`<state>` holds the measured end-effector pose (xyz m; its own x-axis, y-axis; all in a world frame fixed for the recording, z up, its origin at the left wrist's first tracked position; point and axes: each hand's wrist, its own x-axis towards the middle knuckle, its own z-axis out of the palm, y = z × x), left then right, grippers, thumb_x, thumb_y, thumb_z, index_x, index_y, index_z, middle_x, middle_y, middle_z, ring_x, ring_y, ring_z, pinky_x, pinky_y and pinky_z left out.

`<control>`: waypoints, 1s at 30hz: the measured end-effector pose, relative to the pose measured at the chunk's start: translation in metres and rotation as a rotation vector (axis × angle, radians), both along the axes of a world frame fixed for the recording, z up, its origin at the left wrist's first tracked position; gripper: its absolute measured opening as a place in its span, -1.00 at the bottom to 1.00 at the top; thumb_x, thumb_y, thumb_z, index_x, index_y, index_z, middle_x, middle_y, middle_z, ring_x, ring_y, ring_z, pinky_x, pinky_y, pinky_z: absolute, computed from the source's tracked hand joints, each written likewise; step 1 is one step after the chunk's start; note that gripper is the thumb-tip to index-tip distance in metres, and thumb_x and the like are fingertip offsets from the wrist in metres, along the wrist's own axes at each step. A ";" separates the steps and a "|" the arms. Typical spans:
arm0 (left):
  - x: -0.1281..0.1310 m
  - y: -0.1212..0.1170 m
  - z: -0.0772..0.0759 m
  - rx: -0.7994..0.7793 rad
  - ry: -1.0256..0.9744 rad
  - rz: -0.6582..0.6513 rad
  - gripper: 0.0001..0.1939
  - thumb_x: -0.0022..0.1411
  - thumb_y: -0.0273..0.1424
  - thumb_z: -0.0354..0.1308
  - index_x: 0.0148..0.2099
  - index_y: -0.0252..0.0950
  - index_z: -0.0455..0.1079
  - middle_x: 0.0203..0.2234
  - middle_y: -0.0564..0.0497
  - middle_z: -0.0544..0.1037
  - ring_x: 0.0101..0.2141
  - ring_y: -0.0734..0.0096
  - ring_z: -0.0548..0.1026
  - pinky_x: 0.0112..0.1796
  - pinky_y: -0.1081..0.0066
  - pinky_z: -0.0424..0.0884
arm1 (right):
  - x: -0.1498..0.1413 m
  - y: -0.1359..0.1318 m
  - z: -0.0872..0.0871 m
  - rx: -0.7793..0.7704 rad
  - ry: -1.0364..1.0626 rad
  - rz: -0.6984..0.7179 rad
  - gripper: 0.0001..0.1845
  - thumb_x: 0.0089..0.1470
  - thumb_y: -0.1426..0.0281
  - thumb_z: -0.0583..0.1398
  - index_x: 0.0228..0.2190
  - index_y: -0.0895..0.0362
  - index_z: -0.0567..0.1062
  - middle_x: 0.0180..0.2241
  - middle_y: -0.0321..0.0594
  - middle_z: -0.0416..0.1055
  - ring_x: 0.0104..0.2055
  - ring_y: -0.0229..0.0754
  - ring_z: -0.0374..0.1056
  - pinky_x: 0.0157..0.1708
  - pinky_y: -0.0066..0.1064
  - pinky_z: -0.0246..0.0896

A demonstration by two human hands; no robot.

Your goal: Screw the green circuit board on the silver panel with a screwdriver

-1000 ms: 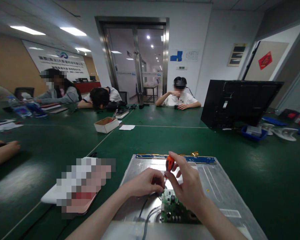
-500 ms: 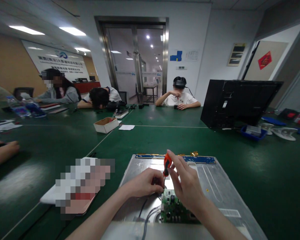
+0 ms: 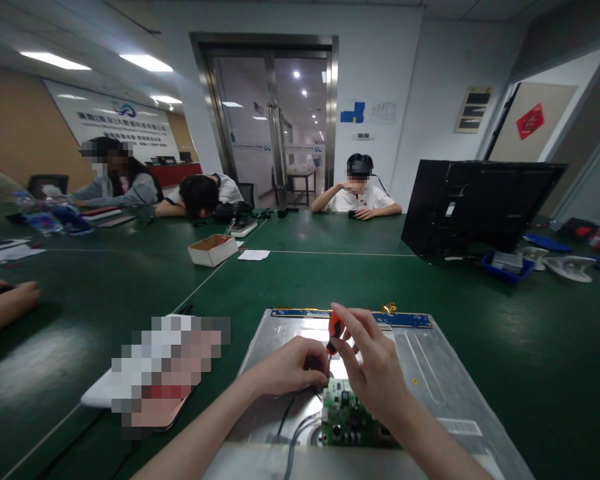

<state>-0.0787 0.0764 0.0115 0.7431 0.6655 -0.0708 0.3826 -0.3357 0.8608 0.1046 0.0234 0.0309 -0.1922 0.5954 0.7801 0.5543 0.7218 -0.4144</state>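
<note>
An orange-and-black screwdriver (image 3: 335, 327) stands nearly upright, its thin shaft pointing down at the upper left corner of a green circuit board (image 3: 347, 420). Fingers and thumb of my right hand (image 3: 375, 360) are closed round its handle. My left hand (image 3: 297, 367) is curled in a pinch beside the shaft, close to the tip; what its fingers hold is hidden. The board lies on a flat silver metal panel (image 3: 425, 367) with a narrow blue board strip (image 3: 405, 319) along its far edge. Grey cables (image 3: 294, 440) run at the board's left.
Left of the panel lies a blurred-out pink and white item (image 3: 190, 373). Farther off are an open cardboard box (image 3: 213, 252), a black monitor (image 3: 480, 207) and a blue tray (image 3: 507, 267). Another person's hand (image 3: 10, 300) rests at the left; several people sit round the green table (image 3: 340, 277).
My right hand's fingers have shifted slightly on the screwdriver handle, and the handle has turned a little. My left hand, the board and the panel look unmoved.
</note>
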 end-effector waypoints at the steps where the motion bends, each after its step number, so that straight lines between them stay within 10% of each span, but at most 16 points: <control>1: 0.000 0.000 0.000 -0.003 0.001 -0.003 -0.93 0.04 -0.52 0.20 -0.34 -0.34 0.44 -0.52 0.10 0.46 -0.47 0.45 0.39 -0.41 0.49 0.28 | 0.000 0.000 0.000 -0.003 -0.004 0.016 -0.45 0.27 0.51 0.00 0.26 0.01 0.15 -0.07 -0.05 0.38 -0.26 -0.14 0.42 -0.39 -0.30 0.44; 30: 0.001 0.000 -0.001 0.007 0.009 -0.006 -0.94 0.06 -0.49 0.22 -0.33 -0.33 0.44 -0.49 0.09 0.47 -0.45 0.43 0.38 -0.40 0.47 0.28 | 0.001 0.001 -0.005 -0.007 0.035 -0.034 -0.46 0.24 0.47 0.07 0.21 0.07 0.13 -0.13 -0.08 0.35 -0.33 -0.16 0.38 -0.49 -0.34 0.37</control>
<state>-0.0781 0.0764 0.0109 0.7462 0.6617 -0.0727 0.3882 -0.3438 0.8551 0.1056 0.0240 0.0260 -0.1449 0.6067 0.7816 0.5634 0.7000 -0.4389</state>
